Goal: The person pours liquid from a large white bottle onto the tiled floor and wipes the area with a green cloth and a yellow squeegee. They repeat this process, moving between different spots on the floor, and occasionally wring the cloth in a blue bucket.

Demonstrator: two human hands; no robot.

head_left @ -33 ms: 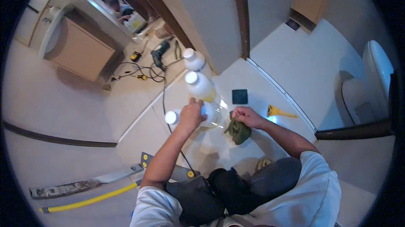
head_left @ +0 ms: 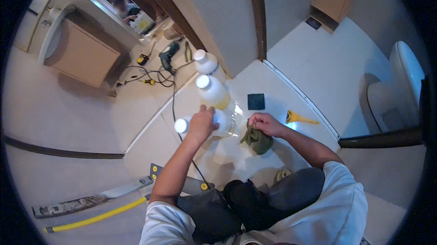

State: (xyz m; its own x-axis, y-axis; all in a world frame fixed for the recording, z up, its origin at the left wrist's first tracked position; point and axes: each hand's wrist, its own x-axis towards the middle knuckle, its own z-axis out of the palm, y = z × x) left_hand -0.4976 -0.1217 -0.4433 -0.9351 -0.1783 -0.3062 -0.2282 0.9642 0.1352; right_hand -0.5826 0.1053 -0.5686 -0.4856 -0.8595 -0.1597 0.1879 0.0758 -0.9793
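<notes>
My left hand (head_left: 202, 124) is closed round a white bottle (head_left: 222, 123) tipped on its side, its white cap (head_left: 181, 125) pointing left. Part of the bottle is hidden under the hand. Beyond it stand a second white bottle (head_left: 214, 94) with yellowish liquid low inside, and a third white-capped bottle (head_left: 207, 64). To the right, my right hand (head_left: 267, 125) pinches the top of a bunched olive-green cloth (head_left: 258, 142) at the floor. A dark green scouring pad (head_left: 256, 101) lies flat just beyond that hand.
A yellow flashlight (head_left: 300, 118) shines on the floor at right. At the far left lie a drill (head_left: 169, 55), pliers (head_left: 188, 52), a screwdriver (head_left: 148, 82) and looping cable. A long flat metal tool (head_left: 91, 200) and a yellow bar (head_left: 98, 216) are near my left arm. A toilet (head_left: 405, 76) stands right.
The view has shifted slightly, so the surroundings sit a little further left and up. The green cloth has changed shape a little under my right fingers. Both hands keep their hold.
</notes>
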